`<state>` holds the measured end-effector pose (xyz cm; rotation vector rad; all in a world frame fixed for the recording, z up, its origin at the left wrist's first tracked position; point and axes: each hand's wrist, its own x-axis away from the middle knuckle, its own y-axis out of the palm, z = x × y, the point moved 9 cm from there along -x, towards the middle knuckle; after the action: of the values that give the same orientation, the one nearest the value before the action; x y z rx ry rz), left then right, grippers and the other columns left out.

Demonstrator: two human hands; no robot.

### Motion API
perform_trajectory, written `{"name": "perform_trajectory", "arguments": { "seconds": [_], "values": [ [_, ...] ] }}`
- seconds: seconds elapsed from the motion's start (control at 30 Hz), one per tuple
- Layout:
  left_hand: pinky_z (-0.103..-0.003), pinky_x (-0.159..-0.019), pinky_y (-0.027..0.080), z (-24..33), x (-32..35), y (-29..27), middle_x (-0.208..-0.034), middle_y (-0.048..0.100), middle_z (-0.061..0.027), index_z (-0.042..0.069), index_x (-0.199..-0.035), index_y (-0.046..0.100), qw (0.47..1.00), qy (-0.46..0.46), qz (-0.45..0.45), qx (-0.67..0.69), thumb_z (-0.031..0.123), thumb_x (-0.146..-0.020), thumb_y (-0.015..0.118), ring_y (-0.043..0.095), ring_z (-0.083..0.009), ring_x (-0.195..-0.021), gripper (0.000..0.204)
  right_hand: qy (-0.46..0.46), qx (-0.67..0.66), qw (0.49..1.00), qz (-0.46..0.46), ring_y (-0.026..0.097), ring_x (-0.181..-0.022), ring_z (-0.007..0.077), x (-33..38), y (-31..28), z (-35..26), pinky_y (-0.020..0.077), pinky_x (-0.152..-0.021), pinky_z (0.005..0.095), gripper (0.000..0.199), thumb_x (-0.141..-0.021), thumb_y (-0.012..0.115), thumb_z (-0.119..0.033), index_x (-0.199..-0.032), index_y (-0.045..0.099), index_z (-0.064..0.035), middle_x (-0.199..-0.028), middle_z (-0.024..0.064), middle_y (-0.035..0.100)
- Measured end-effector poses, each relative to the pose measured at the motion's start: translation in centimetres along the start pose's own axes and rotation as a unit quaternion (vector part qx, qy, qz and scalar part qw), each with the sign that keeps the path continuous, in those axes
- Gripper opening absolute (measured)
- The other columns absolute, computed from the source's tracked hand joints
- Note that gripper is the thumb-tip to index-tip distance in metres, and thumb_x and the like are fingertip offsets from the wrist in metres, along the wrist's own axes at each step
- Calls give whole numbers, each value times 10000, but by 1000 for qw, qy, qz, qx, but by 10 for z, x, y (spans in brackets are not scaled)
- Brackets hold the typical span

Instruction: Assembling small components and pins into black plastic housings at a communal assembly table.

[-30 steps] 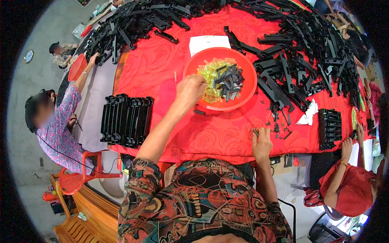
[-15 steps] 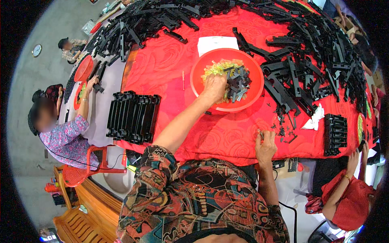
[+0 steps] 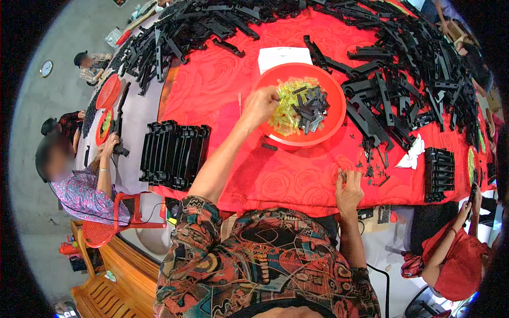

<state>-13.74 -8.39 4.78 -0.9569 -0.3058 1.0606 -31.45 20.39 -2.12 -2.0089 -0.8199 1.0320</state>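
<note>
A red plastic bowl [image 3: 335, 127] stands in front of me on the red rose-patterned cloth [image 3: 297, 183]. Inside it, translucent yellow pieces [image 3: 286, 100] lie on the left and small black pieces [image 3: 313, 108] on the right. My left hand [image 3: 261, 107] hovers at the bowl's left rim with thumb and fingers pinched; whatever they hold is hidden. On the cloth near the table's front edge, my right hand [image 3: 349, 192] has its fingers curled together around something small and dark. Just below the bowl lies one short black piece [image 3: 269, 147].
Long black plastic parts [image 3: 387, 100] are heaped at the right and far side. Stacked black parts [image 3: 174, 155] stand left, another stack [image 3: 439, 172] right. A crumpled white tissue [image 3: 412, 153] lies near tiny black bits [image 3: 371, 164]. Co-workers [image 3: 87, 185] sit on both sides.
My left hand has moved left and up, out of the bowl's pieces to its rim. The short black piece below the bowl shows more fully. My right hand has barely moved.
</note>
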Motion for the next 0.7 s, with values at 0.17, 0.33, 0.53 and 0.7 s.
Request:
{"name": "perform_trajectory", "arguments": {
  "seconds": [0.17,0.33,0.53,0.7],
  "values": [
    [-404,-642,478,23,10,39,-757,634,-149,44,-817,645,987,60,-148,-5,120,-703,632,629,-299,-739,138,3,-7,1000,14,583,-677,322,-1,0,1,476,-492,419,147,-811,617,-183,-877,522,-92,-831,115,494],
    [-394,-710,468,25,25,26,-782,596,-153,12,-831,593,987,125,-91,-32,96,-744,605,597,-317,-831,121,24,-86,996,-28,579,-762,342,-13,-9,0,490,-561,416,193,-826,622,-199,-946,538,-73,-903,142,494],
    [-370,-631,485,30,56,-19,-809,613,-169,-5,-914,504,988,94,97,79,-16,-819,546,631,-311,-761,103,37,-60,995,77,564,-828,363,-80,-32,23,467,-648,441,219,-786,633,-90,-980,537,-64,-927,155,503],
    [-239,-581,486,9,104,-8,-731,596,-47,-3,-920,503,937,-55,74,337,8,-891,508,607,-92,-651,31,29,75,996,23,598,-733,363,-125,-2,34,497,-583,453,233,-797,614,-119,-983,481,-77,-979,146,487]
  ]
}}
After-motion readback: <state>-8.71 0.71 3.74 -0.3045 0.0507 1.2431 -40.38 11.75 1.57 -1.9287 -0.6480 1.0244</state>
